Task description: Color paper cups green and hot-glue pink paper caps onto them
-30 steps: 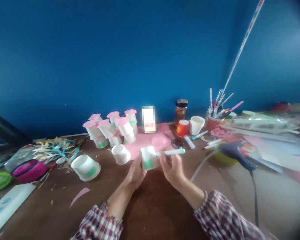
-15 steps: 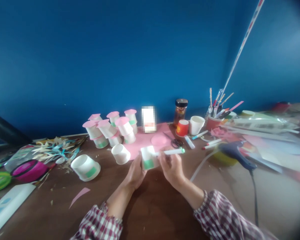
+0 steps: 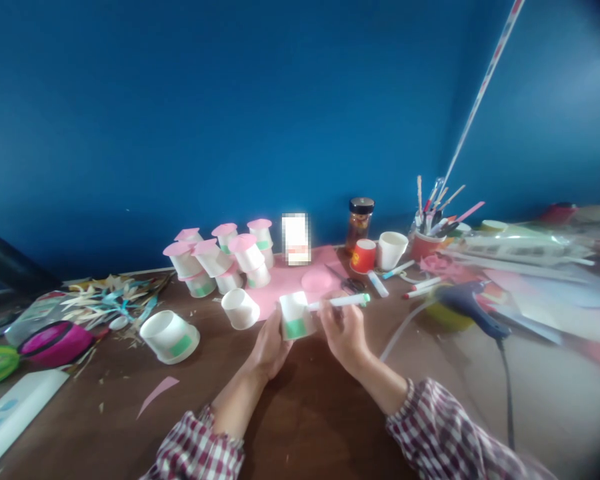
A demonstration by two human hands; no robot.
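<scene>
A white paper cup [image 3: 294, 308] with a green patch near its lower edge is gripped by my left hand [image 3: 271, 343], whose fingers wrap its left side. Pinched in my right hand [image 3: 344, 330] is a white marker [image 3: 343, 301] with a green end pointing right; its other end meets or nearly meets the cup's right side. Behind the cup lies a pink paper sheet [image 3: 280, 283] with a round pink paper piece [image 3: 317, 280] on it. Two more white cups stand to the left, the nearer cup [image 3: 170, 337] bearing a green patch.
Stacked white cups with pink paper tops [image 3: 220, 257] stand at back left. Scissors [image 3: 353, 285], a red paper cup [image 3: 363, 257], a dark-lidded jar [image 3: 361, 223] and several markers lie behind my right hand. A glue gun [image 3: 473, 303] with its cord sits right; a power strip [image 3: 23, 413] lies left.
The view has shifted very slightly. Both hands keep the cup and marker in nearly the same pose, with the marker's green end tipped up a little.
</scene>
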